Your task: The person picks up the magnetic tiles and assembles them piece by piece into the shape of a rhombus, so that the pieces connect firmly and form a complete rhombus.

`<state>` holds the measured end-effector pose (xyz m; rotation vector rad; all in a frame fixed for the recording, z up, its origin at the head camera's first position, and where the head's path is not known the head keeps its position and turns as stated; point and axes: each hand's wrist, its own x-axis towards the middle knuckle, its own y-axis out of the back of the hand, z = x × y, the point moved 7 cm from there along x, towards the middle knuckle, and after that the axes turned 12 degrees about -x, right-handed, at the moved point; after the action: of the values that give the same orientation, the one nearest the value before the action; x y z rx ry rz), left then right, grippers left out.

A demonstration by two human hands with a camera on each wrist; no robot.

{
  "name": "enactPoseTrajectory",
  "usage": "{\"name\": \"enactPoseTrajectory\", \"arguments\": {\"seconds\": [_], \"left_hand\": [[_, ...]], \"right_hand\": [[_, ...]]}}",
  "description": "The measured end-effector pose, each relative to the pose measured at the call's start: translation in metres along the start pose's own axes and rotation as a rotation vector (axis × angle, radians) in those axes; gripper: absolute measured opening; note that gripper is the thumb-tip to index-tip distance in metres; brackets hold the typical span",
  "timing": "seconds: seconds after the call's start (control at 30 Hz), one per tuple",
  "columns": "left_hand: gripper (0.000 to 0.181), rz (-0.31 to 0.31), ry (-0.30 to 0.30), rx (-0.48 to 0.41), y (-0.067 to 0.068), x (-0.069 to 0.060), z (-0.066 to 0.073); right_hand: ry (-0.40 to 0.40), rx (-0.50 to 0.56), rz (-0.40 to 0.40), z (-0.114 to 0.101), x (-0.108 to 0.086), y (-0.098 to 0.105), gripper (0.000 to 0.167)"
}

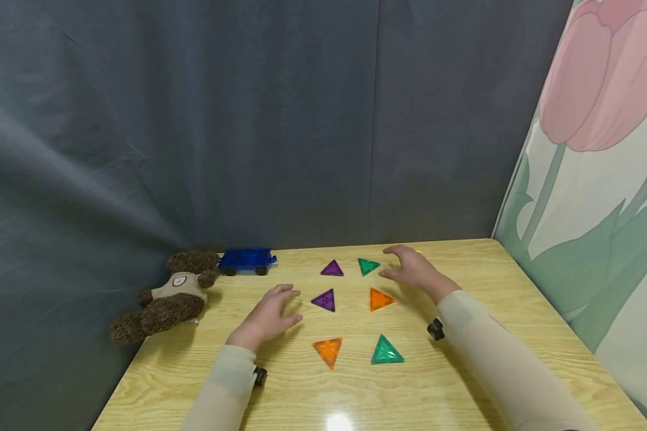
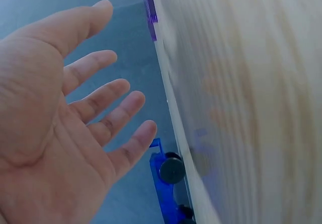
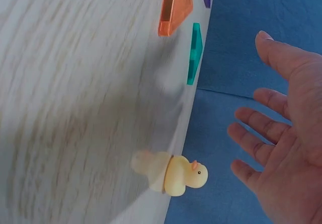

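Observation:
Six triangular tiles lie flat on the wooden table, in two loose columns. The left column has a purple triangle (image 1: 332, 268) at the back, a second purple triangle (image 1: 325, 300) and an orange triangle (image 1: 328, 351) at the front. To the right lie a green triangle (image 1: 368, 266), an orange triangle (image 1: 380, 299) and another green triangle (image 1: 386, 351). My left hand (image 1: 268, 317) hovers left of the nearer purple triangle, fingers spread and holding nothing. Over the back right, my right hand (image 1: 411, 267) is beside the far green triangle, its fingers apart and nothing in them.
A brown teddy bear (image 1: 180, 290) lies at the table's left edge, beside a blue wheeled cart (image 1: 246, 261). A small yellow duck (image 3: 183, 176) stands near the back edge, mostly hidden behind my right hand in the head view. A dark curtain (image 1: 280, 126) hangs behind the table (image 1: 539, 335).

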<state>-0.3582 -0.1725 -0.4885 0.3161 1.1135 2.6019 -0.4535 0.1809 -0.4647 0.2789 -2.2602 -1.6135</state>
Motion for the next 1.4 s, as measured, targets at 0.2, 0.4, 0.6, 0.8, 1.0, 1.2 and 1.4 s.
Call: {"name": "enactPoseTrajectory", "arguments": {"seconds": [0.2,0.4,0.6,0.8,1.0,1.2,1.4], "left_hand": [[0.060,-0.040,-0.009,-0.022,-0.006,0.003,0.004],[0.059,-0.090,-0.007,-0.113,-0.013,0.006,0.003],[0.057,-0.108,-0.017,-0.124,-0.019,0.010,0.002],[0.054,-0.133,-0.011,-0.138,-0.026,0.013,0.004],[0.052,-0.148,-0.017,-0.149,-0.031,0.015,0.008],[0.054,-0.175,-0.025,-0.123,-0.035,0.016,0.012],[0.056,-0.201,-0.033,-0.078,-0.038,0.016,0.016]], "right_hand": [[0.010,0.055,-0.035,-0.005,0.006,-0.007,0.065],[0.020,0.112,-0.063,-0.012,0.013,-0.014,0.064],[0.018,0.100,-0.072,-0.019,0.021,-0.020,0.064],[0.015,0.077,-0.085,-0.024,0.031,-0.026,0.064],[0.005,0.057,-0.111,-0.030,0.037,-0.033,0.060],[-0.001,0.059,-0.131,-0.040,0.041,-0.036,0.057],[0.013,0.059,-0.139,-0.048,0.046,-0.041,0.056]]}}
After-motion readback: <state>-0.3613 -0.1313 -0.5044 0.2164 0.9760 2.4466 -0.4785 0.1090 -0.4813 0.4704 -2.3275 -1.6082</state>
